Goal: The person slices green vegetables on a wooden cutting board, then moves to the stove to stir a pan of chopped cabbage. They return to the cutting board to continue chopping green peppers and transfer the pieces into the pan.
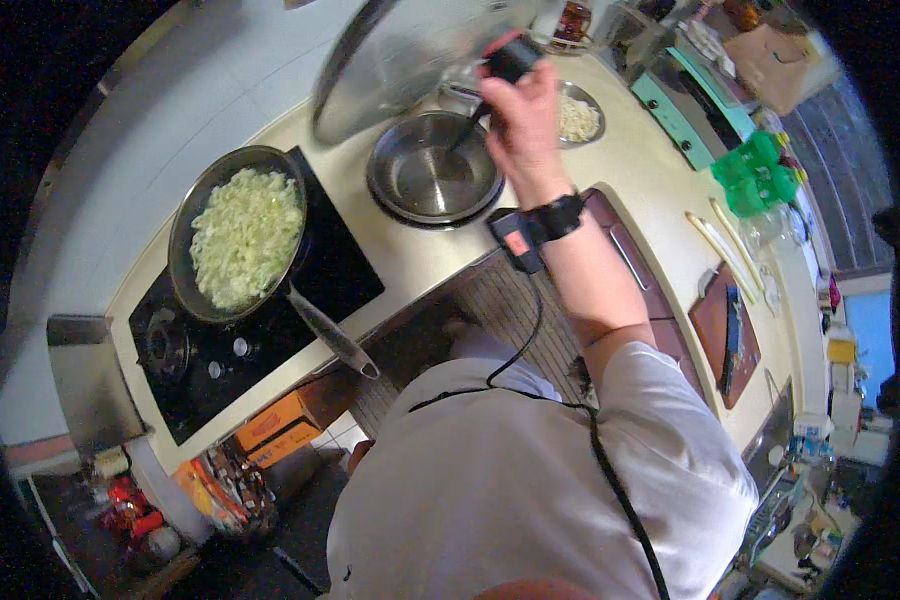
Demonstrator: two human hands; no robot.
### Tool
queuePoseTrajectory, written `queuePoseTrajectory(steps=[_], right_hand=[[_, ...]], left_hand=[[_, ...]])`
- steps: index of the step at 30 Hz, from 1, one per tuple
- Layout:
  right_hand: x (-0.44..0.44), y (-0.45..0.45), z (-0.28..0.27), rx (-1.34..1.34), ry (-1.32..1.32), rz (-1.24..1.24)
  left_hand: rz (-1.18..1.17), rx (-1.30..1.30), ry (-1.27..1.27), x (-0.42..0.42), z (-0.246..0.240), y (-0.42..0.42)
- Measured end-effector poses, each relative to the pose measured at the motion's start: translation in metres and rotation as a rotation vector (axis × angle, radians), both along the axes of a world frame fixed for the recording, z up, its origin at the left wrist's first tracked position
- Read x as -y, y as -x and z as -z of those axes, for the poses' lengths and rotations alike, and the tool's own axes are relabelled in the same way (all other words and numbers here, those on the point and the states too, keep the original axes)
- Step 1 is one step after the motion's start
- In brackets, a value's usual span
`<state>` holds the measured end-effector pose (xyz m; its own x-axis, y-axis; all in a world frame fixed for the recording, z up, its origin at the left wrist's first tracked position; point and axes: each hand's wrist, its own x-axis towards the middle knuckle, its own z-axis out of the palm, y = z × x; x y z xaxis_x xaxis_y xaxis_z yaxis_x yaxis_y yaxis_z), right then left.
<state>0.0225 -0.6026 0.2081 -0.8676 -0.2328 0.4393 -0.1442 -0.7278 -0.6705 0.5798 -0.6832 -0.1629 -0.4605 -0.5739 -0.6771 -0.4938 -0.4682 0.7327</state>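
Observation:
My right hand (529, 127) is raised above the counter, gripping a blurred black object (514, 58) with a reddish edge. A thin dark strip runs down from that hand toward a shiny steel pan (439, 176); what it is cannot be told. A large glass lid (390, 75) with a dark rim stands tilted against the wall behind the pan. To the left, a frying pan (292, 277) full of chopped pale-green vegetables (247, 236) sits on the black hob (217, 375). Beyond my wrist is a metal bowl (600, 105) of whitish shreds (577, 120). My left hand is out of view.
The frying pan's handle (334, 334) juts past the counter's front edge. On the right are green bottles (757, 176), long pale stalks (727, 251), and a brown cutting board (709, 315) with a knife (733, 330). A teal appliance (690, 109) stands behind. A cable (600, 442) hangs along my shirt.

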Motion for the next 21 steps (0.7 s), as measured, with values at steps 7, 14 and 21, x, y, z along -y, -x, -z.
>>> queuePoseTrajectory(steps=[7,14,21], right_hand=[[-0.141,0.102,-0.003,-0.141,-0.369,0.677],[-0.220,0.208,0.065,0.061,-0.620,1.112],[-0.238,0.291,0.131,0.370,-0.598,1.171]], left_hand=[[0.076,0.076,-0.049,0.005,0.000,0.026],[0.046,0.183,-0.080,-0.016,-0.002,0.092],[-0.017,0.315,-0.117,-0.062,-0.011,0.160]])
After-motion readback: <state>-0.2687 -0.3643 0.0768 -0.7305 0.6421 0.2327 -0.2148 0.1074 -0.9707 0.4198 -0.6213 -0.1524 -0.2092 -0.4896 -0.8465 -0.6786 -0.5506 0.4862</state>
